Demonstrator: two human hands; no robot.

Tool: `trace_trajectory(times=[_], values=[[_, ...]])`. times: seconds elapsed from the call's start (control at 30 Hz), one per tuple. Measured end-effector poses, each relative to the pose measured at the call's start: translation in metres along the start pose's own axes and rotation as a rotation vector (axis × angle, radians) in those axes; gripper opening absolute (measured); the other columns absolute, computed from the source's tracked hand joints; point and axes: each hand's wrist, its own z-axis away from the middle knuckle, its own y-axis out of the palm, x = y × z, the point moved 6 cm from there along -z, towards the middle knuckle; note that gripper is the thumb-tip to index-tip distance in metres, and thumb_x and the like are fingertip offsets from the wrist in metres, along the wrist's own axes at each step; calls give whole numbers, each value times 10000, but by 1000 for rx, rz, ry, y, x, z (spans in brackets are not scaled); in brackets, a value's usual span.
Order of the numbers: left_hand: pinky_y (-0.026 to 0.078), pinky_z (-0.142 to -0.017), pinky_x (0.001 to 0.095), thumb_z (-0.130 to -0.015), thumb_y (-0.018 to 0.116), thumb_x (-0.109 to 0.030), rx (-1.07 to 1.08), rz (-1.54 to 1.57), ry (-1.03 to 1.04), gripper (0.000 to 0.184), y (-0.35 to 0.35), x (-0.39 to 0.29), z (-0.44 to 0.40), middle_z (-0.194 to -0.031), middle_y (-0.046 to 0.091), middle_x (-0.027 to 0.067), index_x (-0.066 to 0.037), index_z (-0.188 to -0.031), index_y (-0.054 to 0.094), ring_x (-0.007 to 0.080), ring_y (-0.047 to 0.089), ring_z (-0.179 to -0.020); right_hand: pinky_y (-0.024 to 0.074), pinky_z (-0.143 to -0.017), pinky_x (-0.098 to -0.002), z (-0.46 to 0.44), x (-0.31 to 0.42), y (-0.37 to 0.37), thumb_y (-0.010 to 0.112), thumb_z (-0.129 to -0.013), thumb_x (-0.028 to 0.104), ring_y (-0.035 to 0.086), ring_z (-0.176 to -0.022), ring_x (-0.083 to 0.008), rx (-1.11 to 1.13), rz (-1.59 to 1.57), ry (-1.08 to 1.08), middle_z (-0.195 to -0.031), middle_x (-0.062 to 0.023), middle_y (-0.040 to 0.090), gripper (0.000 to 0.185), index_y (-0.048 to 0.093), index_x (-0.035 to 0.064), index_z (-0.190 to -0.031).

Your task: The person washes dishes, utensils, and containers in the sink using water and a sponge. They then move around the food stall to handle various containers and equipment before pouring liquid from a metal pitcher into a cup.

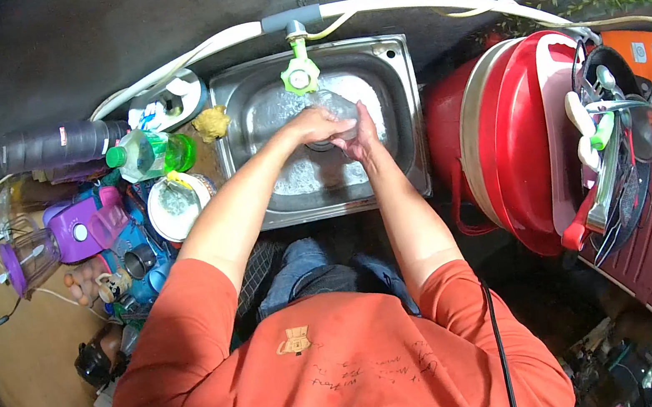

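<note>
Both my hands are over the steel sink, below the green tap. Between them is a clear, see-through container, whose exact kind I cannot make out. My left hand curls around its near left side, thumb pointing right. On the right side, my right hand has its fingers up along the container and its thumb toward my left hand. Water and whitish foam cover parts of the basin around them. The drain is partly hidden under my hands.
Left of the sink are a yellow sponge, a green-capped bottle, a white tub and a purple blender. On the right stand large red basins and a pan with utensils. A white pipe runs behind.
</note>
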Motion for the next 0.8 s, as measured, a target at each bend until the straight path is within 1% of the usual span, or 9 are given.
trace_trajectory(times=[0.07,0.13,0.2,0.33,0.4,0.47,0.53,0.63,0.8], values=[[487,-896,359,-925,612,-471,-430,-189,163,467,-15,6,-8,-1096,703,97,-81,-1174,677,181,669,-958,571,-846,-527,13,-3,13,310,-971,629,637,-1058,-355,-21,96,-118,-1184,-216,610,743,445,-5,-1334],[476,-939,380,-902,594,-567,-343,-57,174,593,-11,15,-14,-1174,687,124,-87,-1247,641,244,661,-1055,578,-834,-513,13,-1,8,330,-970,622,640,-1052,-352,-98,119,-137,-1188,-216,608,734,448,-6,-1330],[410,-1030,307,-954,595,-431,116,97,192,584,20,19,-4,-1332,592,140,-27,-1369,520,170,572,-1169,588,-787,-489,2,-8,-5,410,-954,602,608,-1089,-348,-10,7,123,-1272,-196,554,656,463,81,-1350],[403,-1032,294,-975,550,-461,-126,-156,-111,566,-7,21,1,-1260,646,117,-27,-1339,565,151,594,-1130,602,-741,-423,26,-15,10,376,-970,587,633,-1027,-346,-99,81,-126,-1176,-212,598,669,474,27,-1320],[506,-829,350,-901,512,-670,-329,131,203,662,-10,23,-12,-974,725,114,-71,-1087,725,167,661,-879,608,-686,-404,21,-11,9,359,-966,608,657,-961,-339,-142,35,-159,-1087,-191,633,670,498,37,-1289],[466,-929,353,-956,549,-509,4,-154,87,502,6,28,-15,-1094,721,102,-77,-1160,700,229,654,-1056,610,-660,-426,-4,-11,-9,337,-957,637,655,-898,-320,-43,28,33,-1068,-168,632,657,500,98,-1296],[479,-882,369,-937,582,-479,-5,-142,174,432,6,7,10,-1001,735,107,-101,-1086,729,280,671,-982,607,-647,-427,7,-2,-4,315,-944,672,645,-816,-288,-61,93,-47,-1032,-156,633,694,511,99,-1283],[500,-720,387,-884,650,-357,-730,-680,513,309,-18,-19,35,-812,676,185,-60,-811,698,349,627,-727,600,-669,-458,5,4,-8,304,-930,696,630,-879,-314,-110,148,23,-1057,-155,621,732,509,97,-1296],[520,-616,396,-886,676,-286,-506,-350,343,235,-7,6,0,-801,692,104,-54,-863,710,211,653,-645,548,-804,-565,12,0,-2,339,-945,619,614,-988,-361,-10,111,108,-1144,-176,607,660,490,94,-1316]])
